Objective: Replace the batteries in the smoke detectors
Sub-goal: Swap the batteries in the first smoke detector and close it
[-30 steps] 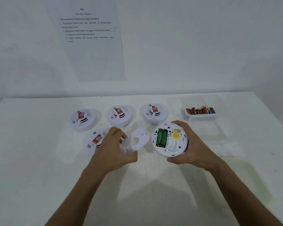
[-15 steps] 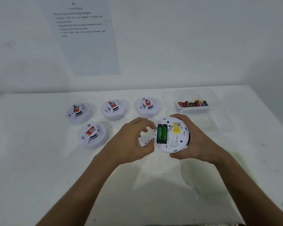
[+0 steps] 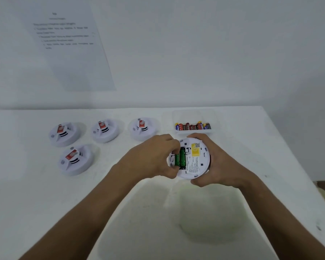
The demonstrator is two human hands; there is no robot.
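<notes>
Right hand grips the detector; left hand pinches at a green battery, which might spring loose if yanked.

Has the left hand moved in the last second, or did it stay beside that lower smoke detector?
Yes. The left hand has gone right, away from the lower detector, and its fingers now reach the green batteries in the opened detector.

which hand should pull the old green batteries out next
Left. The left hand already has its fingertips at the green batteries, while the right hand is busy gripping the smoke detector.
</notes>
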